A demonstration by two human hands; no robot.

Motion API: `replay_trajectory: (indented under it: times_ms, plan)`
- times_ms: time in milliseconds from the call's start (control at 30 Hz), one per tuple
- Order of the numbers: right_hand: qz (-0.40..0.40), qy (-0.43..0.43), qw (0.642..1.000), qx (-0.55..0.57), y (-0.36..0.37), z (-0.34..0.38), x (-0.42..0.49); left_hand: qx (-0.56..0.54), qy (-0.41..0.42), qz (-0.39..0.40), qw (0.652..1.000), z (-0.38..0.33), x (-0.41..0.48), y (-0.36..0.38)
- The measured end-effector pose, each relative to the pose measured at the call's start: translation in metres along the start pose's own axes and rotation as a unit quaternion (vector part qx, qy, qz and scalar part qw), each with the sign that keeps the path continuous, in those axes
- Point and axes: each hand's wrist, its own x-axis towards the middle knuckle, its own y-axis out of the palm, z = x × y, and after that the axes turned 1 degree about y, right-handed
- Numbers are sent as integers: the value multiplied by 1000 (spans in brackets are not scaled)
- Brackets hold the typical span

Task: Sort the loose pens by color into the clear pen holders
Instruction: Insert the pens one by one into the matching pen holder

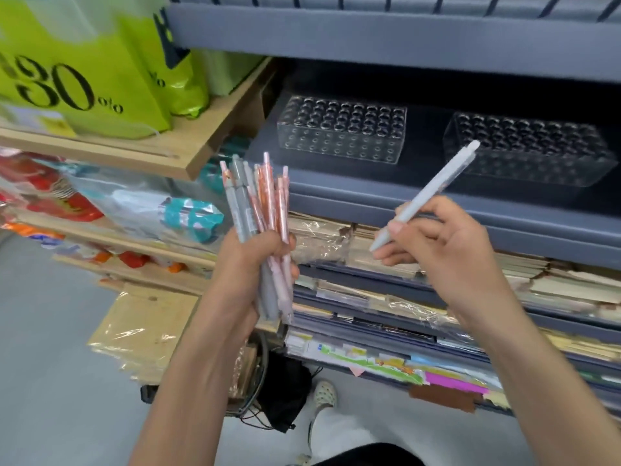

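My left hand (250, 264) grips an upright bundle of pens (258, 203), several grey and several pink-orange. My right hand (443, 243) pinches a single pale grey pen (433, 190), tilted with its clicker end up and to the right, toward the right holder. Two clear pen holders with rows of round holes stand on the grey shelf: the left holder (341, 129) and the right holder (527, 151). I see no pens in either holder.
Below the grey shelf (437, 203) lie stacks of wrapped notebooks and paper (386, 297). At left, wooden shelves (188, 153) carry green bags (84, 79) and packaged goods. The grey floor, a black bag (282, 391) and a shoe (324, 393) show below.
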Motion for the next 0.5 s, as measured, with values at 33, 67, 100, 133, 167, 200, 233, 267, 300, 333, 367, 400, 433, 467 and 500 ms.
replay_trajectory:
  times_ms: [33,67,100,133,167,200,233,267,300,333,367,400,433,467,500]
  plan:
    - [-5,-12,1000,-7,4,1,5,3,3,4,1000,-4,6,-1]
    - [-8,-23,1000,-17,8,2,11,3,4,4,1000,-9,12,-2]
    - [-10,-34,999,-25,12,2,17,3,2,2,1000,-13,18,-4]
    - [-11,-43,998,-34,15,2,23,2,0,-1,1000,-16,24,-6]
    - [-12,-50,998,-41,19,3,29,0,-2,-5,1000,-18,29,-8]
    - [-14,-54,997,-47,22,3,36,-4,-5,-10,1000,-21,35,-9]
    - [-17,-56,997,-51,25,3,42,-10,-7,-16,1000,-23,39,-11]
    - [-21,-60,997,-51,28,4,48,-14,-9,-22,1000,-25,44,-13]
    - [-26,-67,996,-49,30,5,55,-16,-8,-25,1000,-27,48,-14]
    - [-32,-76,996,-45,33,6,63,-16,-6,-27,999,-29,52,-16]
    - [-41,-88,994,-41,36,7,70,-18,-4,-30,999,-30,55,-17]
    - [-53,-102,993,-36,39,9,78,-21,-1,-32,999,-32,58,-17]
    - [-68,-115,991,-30,41,11,86,-25,4,-32,999,-33,62,-18]
    - [-82,-126,988,-24,44,13,94,-29,9,-31,999,-34,65,-19]
    - [-94,-134,986,-19,47,15,102,-29,13,-30,999,-36,66,-20]
